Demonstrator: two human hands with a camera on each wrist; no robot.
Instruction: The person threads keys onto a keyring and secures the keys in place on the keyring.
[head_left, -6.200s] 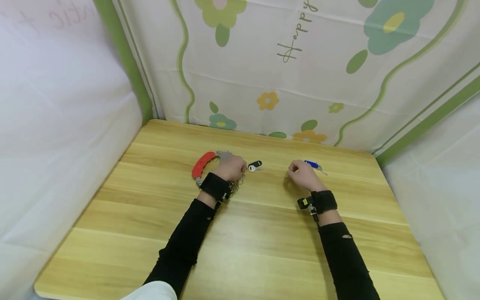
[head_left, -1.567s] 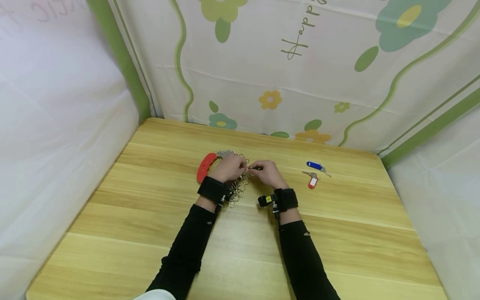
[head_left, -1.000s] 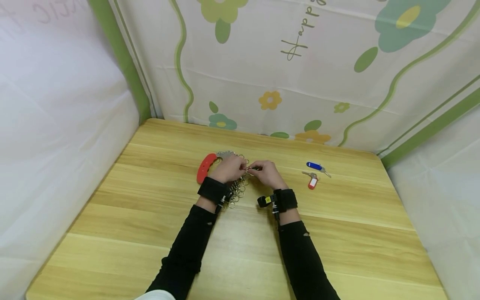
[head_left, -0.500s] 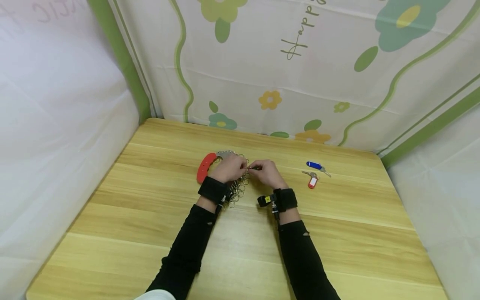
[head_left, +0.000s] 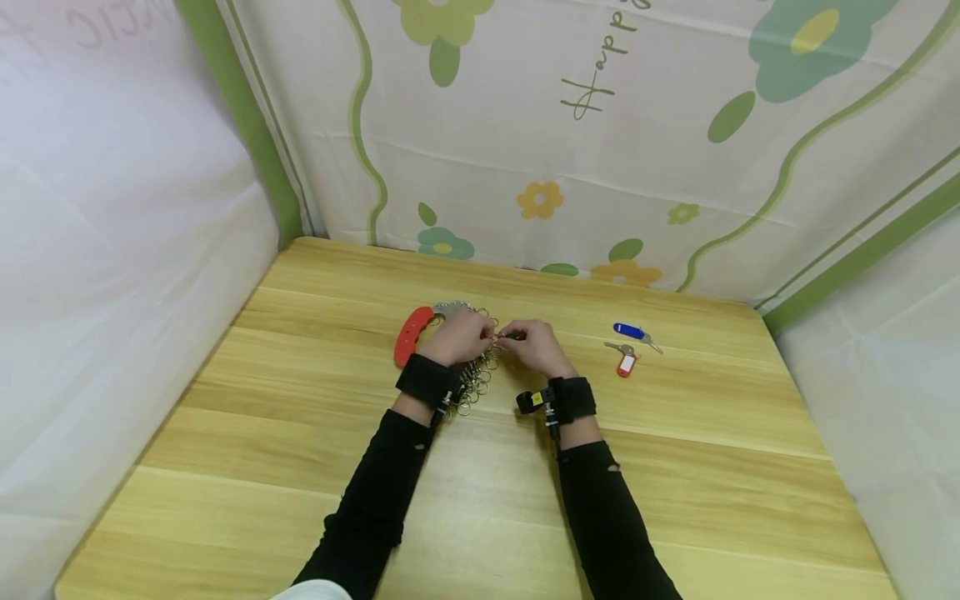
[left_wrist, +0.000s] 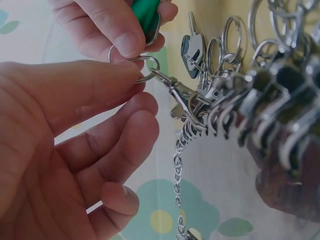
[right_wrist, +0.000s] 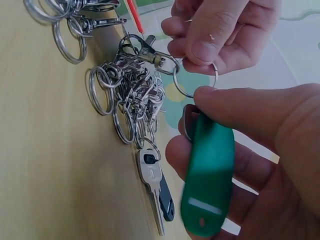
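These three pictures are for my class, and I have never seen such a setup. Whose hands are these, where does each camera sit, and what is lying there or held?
No machine: a person works with two bare hands. The wide picture comes from a camera on the head; the two close ones come from cameras strapped to each wrist. On the table lies a red-handled key holder with many clips and rings, one carrying a black key. Two more tagged keys, blue and red, lie apart to the right. The left hand pinches a split ring hooked on a clip; the right hand grips a green tag.
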